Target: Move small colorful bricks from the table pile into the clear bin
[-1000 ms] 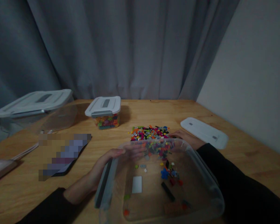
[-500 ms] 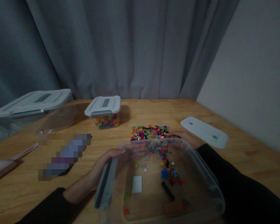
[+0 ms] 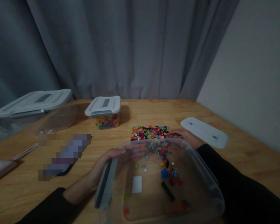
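My left hand [image 3: 110, 155] grips the far left part of a clear plastic bin [image 3: 151, 189]; its thumb lies along the rim and its fingers show blurred through the wall. Inside the bin lie a white flat plate [image 3: 137, 184], a black long brick [image 3: 168, 191], a blue star-shaped piece [image 3: 164, 173] and several small bricks. Just beyond the bin a heap of colourful toy bricks [image 3: 149, 133] is spread on the table. My right hand [image 3: 183, 137] reaches past the bin to the heap's right edge, fingers extended and slightly bent. The bin's wall partly covers this hand.
A white lid [image 3: 204, 132] lies on the wooden table [image 3: 254, 161] to the right. Behind the heap, left, stands a lidded box [image 3: 105, 109] of bricks. Farther left are a larger lidded bin [image 3: 35, 99], a pixelated item [image 3: 64, 157] and a pale box-like object [image 3: 1, 169].
My right hand's fingers have shifted slightly at the edge of the heap. The bin and my left hand stay in place.
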A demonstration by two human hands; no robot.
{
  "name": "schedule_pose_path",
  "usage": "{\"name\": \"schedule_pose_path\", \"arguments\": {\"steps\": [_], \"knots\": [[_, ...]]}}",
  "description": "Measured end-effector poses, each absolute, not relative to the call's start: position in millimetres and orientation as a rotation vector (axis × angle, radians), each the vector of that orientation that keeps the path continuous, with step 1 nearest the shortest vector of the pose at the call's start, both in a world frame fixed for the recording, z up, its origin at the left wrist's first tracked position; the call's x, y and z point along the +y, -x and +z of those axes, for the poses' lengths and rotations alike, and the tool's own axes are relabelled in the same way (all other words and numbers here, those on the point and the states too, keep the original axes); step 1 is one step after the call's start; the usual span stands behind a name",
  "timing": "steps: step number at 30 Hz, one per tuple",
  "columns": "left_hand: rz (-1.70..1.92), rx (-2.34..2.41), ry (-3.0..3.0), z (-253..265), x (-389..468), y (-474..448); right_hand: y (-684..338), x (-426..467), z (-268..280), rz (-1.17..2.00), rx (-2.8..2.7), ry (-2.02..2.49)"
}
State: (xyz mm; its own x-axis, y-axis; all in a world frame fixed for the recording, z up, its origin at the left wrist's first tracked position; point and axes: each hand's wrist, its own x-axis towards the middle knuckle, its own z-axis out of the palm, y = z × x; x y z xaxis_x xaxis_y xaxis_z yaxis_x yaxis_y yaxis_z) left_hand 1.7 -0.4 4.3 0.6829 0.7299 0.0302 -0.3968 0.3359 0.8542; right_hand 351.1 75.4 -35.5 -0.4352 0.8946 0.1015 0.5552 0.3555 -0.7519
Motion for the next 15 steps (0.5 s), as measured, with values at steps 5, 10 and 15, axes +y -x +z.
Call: {"name": "schedule_pose_path", "arguments": {"steps": [5, 10, 15], "knots": [[0.764, 0.401, -0.992, 10.1, -2.3, -3.8, -352.5, 75.1, -34.5, 0.853, -2.143, 1.252], [0.768, 0.440, -0.979, 17.7, -5.0, -4.3, -353.8, 75.6, -35.6, 0.811, -2.160, 1.250], [0.771, 0.423, -0.973, 10.7, -3.6, -1.4, -354.3, 77.0, -37.6, 0.791, -2.170, 1.239]]}}
